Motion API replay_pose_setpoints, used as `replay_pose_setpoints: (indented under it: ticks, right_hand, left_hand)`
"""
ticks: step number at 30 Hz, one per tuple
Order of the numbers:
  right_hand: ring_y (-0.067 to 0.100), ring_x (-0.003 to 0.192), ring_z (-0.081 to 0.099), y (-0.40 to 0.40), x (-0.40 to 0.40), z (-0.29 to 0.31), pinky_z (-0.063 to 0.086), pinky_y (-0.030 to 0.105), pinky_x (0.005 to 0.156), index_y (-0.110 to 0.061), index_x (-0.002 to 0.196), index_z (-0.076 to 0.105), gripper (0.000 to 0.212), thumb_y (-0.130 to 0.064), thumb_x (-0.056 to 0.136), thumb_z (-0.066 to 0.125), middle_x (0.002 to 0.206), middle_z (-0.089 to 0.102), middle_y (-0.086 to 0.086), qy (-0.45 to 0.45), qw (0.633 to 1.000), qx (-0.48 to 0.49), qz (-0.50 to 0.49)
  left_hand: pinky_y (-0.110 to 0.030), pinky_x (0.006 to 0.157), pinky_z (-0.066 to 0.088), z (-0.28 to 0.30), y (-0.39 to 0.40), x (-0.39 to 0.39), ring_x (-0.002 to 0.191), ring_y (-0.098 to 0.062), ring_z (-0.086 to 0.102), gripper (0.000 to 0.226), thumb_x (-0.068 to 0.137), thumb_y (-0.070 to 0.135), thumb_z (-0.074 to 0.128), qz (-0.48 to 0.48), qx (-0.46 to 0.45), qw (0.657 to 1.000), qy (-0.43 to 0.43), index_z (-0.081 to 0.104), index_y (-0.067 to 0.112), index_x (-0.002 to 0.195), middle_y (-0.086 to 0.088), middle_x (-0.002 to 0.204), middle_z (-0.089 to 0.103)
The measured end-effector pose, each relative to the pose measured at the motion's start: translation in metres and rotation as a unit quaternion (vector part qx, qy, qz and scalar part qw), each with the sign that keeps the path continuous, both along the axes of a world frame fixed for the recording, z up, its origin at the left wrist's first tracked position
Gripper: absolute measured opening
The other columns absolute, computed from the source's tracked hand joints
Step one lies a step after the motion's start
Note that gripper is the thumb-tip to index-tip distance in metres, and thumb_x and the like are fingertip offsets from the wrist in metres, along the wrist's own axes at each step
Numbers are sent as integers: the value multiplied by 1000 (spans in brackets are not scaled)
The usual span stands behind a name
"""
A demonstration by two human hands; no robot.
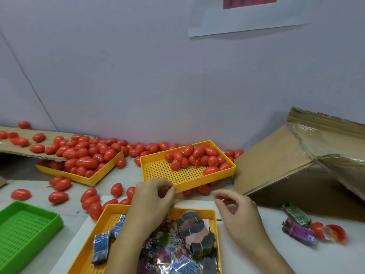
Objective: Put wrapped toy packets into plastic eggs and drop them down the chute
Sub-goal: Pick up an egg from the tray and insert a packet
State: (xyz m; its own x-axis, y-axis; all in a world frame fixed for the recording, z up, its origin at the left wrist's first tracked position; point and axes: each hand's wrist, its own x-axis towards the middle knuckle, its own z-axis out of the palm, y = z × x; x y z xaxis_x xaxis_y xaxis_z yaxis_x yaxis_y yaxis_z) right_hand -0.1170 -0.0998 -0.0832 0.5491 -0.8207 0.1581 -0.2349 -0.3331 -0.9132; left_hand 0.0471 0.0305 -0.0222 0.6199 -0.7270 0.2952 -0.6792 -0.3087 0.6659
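Note:
Wrapped toy packets (185,262) fill a yellow tray (189,210) at the bottom centre, some bound into a bundle (195,232) with rubber bands. My left hand (152,200) hovers above this tray with thumb and fingertips pinched together; anything between them is too small to make out. My right hand (239,212) hangs just right of the tray, fingers loosely curled, nothing visible in it. Closed red plastic eggs (197,155) lie heaped in a second yellow tray (167,173) behind my hands. The cardboard chute (286,165) slopes at the right.
A third yellow tray (92,179) of eggs sits at the left under a cardboard sheet (11,147). Loose eggs (59,196) scatter the table. A green tray (29,230) stands bottom left. Two packet bundles (298,232) and an open egg (333,232) lie at the right.

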Motion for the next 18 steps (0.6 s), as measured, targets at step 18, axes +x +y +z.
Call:
replay_pose_setpoints:
  ticks: [18]
  right_hand:
    - [9, 55, 53, -19, 48, 11, 32, 24, 47, -21, 54, 62, 40, -50, 72, 82, 52, 57, -7, 152, 979, -109, -81]
  left_hand:
    - [-13, 59, 44, 1, 8, 8, 74, -4, 62, 13, 96, 36, 61, -36, 39, 998, 41, 71, 29, 93, 12, 77, 67]
